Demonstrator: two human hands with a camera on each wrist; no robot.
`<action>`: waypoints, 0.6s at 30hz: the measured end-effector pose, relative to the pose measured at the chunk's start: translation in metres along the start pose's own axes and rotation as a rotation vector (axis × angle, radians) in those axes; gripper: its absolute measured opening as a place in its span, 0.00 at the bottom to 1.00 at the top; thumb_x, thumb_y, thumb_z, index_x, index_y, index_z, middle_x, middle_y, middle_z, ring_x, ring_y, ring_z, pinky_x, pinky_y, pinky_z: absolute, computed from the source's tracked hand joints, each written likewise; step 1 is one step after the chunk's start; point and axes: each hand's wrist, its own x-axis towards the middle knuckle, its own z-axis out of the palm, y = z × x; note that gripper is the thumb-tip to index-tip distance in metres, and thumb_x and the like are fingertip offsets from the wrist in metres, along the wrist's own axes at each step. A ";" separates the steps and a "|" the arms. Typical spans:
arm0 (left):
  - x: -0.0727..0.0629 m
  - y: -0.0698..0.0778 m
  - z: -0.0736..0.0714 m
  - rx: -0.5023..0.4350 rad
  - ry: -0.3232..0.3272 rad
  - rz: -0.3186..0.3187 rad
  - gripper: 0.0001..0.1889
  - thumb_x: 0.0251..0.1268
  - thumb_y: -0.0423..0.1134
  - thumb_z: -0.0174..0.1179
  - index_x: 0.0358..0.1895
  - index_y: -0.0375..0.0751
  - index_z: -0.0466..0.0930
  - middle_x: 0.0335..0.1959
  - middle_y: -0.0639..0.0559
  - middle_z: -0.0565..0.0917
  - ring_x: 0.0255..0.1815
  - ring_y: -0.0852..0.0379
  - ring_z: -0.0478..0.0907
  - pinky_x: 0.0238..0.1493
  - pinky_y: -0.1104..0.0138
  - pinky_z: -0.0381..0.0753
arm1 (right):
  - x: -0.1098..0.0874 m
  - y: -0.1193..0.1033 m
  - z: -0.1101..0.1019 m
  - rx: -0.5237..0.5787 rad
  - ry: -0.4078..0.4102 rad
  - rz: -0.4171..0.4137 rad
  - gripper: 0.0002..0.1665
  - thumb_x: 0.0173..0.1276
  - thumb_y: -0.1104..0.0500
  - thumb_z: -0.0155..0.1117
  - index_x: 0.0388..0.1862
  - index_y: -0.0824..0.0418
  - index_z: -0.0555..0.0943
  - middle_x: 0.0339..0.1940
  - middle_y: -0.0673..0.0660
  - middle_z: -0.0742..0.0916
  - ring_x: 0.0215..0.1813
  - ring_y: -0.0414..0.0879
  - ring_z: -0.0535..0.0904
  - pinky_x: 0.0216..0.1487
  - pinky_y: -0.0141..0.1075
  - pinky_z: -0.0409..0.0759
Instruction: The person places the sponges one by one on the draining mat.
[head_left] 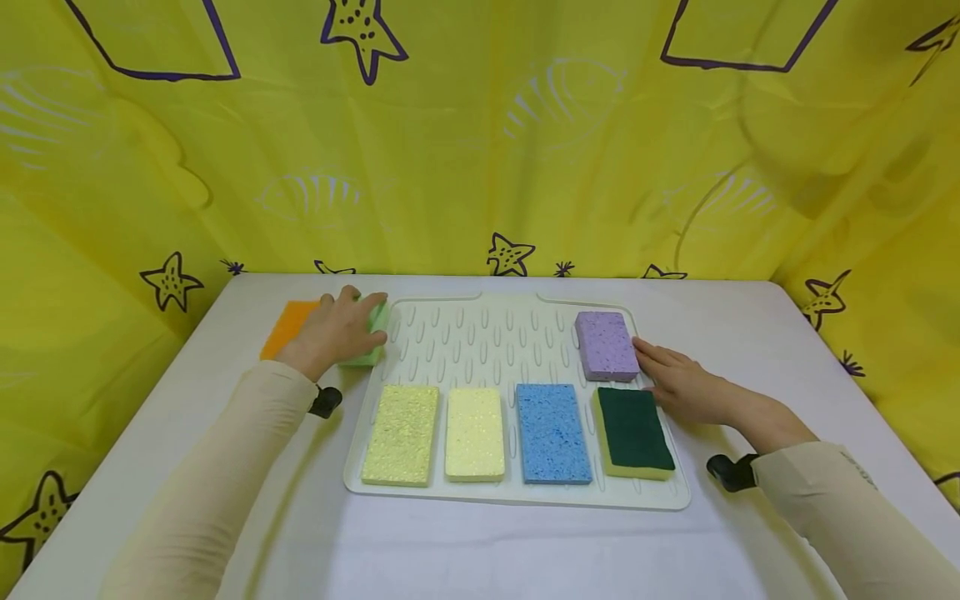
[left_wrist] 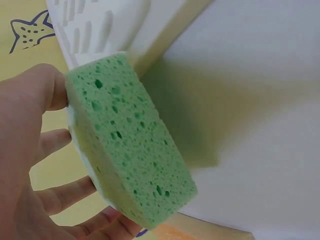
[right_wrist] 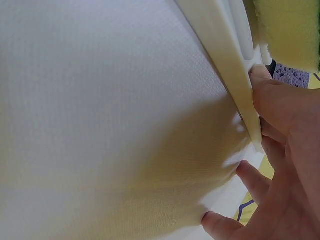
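In the left wrist view a green sponge [left_wrist: 130, 140] with a porous side is tilted, its shadow on the white table. My left hand [head_left: 337, 329] grips it, thumb and fingers along one long side, beside the tray's left edge. An orange sponge [head_left: 288, 327] lies to the left, partly hidden by that hand. My right hand [head_left: 690, 387] rests at the right edge of the white ribbed tray [head_left: 480, 342], thumb against the rim and fingers spread, with fingertips at the table. Nearest to it on the tray are a purple sponge [head_left: 606, 346] and a dark green-topped yellow sponge [head_left: 633, 433].
Along the tray's front lie a speckled yellow sponge [head_left: 401, 435], a pale yellow sponge [head_left: 475, 435] and a blue sponge [head_left: 553, 433]. The white table [head_left: 480, 550] extends around the tray. A yellow patterned curtain [head_left: 450, 150] hangs behind and at both sides.
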 end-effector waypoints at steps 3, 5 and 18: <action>0.001 0.004 -0.003 -0.009 -0.001 0.004 0.33 0.68 0.51 0.54 0.75 0.46 0.62 0.66 0.25 0.66 0.53 0.24 0.71 0.46 0.39 0.79 | 0.000 0.000 0.000 -0.004 0.002 -0.005 0.37 0.74 0.62 0.55 0.75 0.76 0.56 0.79 0.73 0.56 0.76 0.73 0.53 0.72 0.68 0.54; 0.002 0.007 -0.004 -0.016 -0.013 0.003 0.33 0.68 0.51 0.53 0.75 0.47 0.62 0.66 0.27 0.67 0.53 0.25 0.71 0.45 0.40 0.80 | -0.001 0.000 0.000 -0.002 0.004 -0.009 0.37 0.74 0.62 0.55 0.75 0.76 0.56 0.79 0.73 0.56 0.76 0.73 0.53 0.72 0.68 0.54; 0.010 0.036 -0.010 -0.045 -0.036 0.026 0.34 0.66 0.52 0.50 0.76 0.51 0.60 0.68 0.34 0.68 0.54 0.31 0.71 0.44 0.45 0.79 | 0.000 0.003 0.000 -0.014 0.019 -0.029 0.37 0.73 0.62 0.55 0.74 0.77 0.57 0.78 0.74 0.57 0.75 0.74 0.54 0.71 0.68 0.55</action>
